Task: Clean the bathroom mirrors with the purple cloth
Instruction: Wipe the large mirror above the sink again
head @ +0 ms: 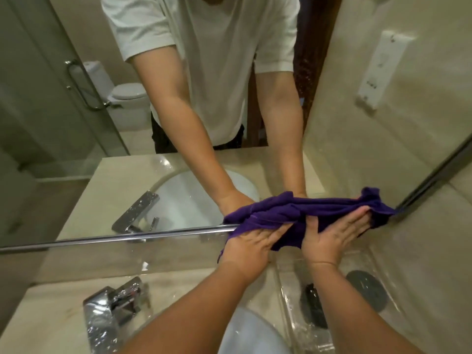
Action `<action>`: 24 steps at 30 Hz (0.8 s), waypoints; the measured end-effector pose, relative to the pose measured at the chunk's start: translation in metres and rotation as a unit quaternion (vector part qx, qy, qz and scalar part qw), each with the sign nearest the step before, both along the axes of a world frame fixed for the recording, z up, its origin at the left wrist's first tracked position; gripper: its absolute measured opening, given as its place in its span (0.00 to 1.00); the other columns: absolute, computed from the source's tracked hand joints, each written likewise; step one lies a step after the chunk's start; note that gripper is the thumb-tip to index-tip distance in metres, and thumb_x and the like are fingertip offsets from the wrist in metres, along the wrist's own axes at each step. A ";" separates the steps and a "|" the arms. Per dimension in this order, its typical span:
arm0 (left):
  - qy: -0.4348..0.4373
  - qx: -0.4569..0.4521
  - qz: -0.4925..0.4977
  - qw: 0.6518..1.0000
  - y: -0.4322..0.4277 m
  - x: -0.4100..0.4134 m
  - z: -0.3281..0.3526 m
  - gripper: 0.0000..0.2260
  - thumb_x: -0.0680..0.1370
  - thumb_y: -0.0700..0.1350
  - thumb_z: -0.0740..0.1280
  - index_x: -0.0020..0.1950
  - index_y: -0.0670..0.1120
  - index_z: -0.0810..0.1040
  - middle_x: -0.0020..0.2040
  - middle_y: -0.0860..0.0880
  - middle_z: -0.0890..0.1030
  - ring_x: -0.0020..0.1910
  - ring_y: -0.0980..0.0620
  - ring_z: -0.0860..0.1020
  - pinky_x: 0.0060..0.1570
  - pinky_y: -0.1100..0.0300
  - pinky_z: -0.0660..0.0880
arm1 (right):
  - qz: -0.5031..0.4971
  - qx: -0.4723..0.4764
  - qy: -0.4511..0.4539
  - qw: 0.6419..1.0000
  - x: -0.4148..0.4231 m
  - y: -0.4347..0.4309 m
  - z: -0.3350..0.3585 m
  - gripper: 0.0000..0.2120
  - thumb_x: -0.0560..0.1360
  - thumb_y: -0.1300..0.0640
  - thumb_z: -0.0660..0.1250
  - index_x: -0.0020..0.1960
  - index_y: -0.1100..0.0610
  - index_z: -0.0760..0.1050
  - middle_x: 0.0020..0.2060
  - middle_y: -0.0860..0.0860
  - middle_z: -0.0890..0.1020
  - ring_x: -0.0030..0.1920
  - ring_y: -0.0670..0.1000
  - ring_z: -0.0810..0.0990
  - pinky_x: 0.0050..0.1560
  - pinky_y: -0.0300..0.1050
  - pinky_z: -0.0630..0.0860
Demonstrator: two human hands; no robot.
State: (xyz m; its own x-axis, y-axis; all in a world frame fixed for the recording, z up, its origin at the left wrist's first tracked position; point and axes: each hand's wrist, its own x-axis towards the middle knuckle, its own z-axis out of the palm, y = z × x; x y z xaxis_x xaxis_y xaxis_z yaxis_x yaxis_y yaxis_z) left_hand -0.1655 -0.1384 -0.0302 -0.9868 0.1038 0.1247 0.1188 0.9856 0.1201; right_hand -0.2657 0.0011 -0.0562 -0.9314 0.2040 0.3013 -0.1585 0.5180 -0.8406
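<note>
I keep the left hand (251,242) and right hand (332,236) flat, side by side, fingers straight and slightly apart, pressing rather than gripping. I judge this spreads the push across the bunched purple cloth (293,213). It lies under and just beyond the fingertips, against the mirror (76,123) at its chrome bottom strip (127,236). Just right of the right fingers the dark side frame (434,175) closes the corner. Left of the left fingers the strip runs open. The tap (109,310) stands on the table (51,315) below the wrists.

This is a bathroom: mirror (38,123), washbasin (250,335), tap (102,318), toilet (130,95).
</note>
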 end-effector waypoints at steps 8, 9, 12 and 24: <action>0.005 0.013 0.023 1.000 -0.082 0.061 -0.016 0.35 0.83 0.47 0.52 0.64 0.63 0.21 0.79 0.55 0.62 0.73 0.53 0.66 0.66 0.58 0.65 | 0.039 0.005 -0.024 0.999 0.057 -0.077 -0.009 0.60 0.69 0.23 0.55 0.79 0.64 0.35 0.77 0.70 0.41 0.78 0.70 0.40 0.77 0.63 0.39; 0.010 0.008 0.026 1.000 -0.092 0.068 -0.016 0.35 0.84 0.46 0.51 0.64 0.63 0.21 0.79 0.55 0.61 0.73 0.53 0.66 0.66 0.58 0.65 | 0.043 -0.001 -0.025 0.999 0.065 -0.088 -0.010 0.59 0.70 0.25 0.57 0.79 0.64 0.35 0.77 0.70 0.40 0.78 0.69 0.39 0.77 0.62 0.38; -0.003 -0.006 0.034 0.999 -0.127 0.091 -0.016 0.36 0.84 0.45 0.50 0.62 0.64 0.19 0.81 0.56 0.57 0.75 0.53 0.63 0.69 0.58 0.61 | 0.045 -0.017 -0.021 0.999 0.088 -0.126 -0.011 0.57 0.70 0.30 0.58 0.79 0.66 0.35 0.77 0.71 0.40 0.77 0.71 0.38 0.75 0.60 0.36; 0.101 -0.087 0.124 0.983 -0.310 0.227 -0.006 0.27 0.74 0.47 0.61 0.74 0.50 0.69 0.49 0.48 0.87 0.41 0.49 0.86 0.40 0.60 0.80 | 0.104 0.018 0.015 0.994 0.224 -0.320 -0.006 0.54 0.73 0.31 0.57 0.77 0.70 0.40 0.71 0.79 0.51 0.69 0.84 0.48 0.68 0.78 0.45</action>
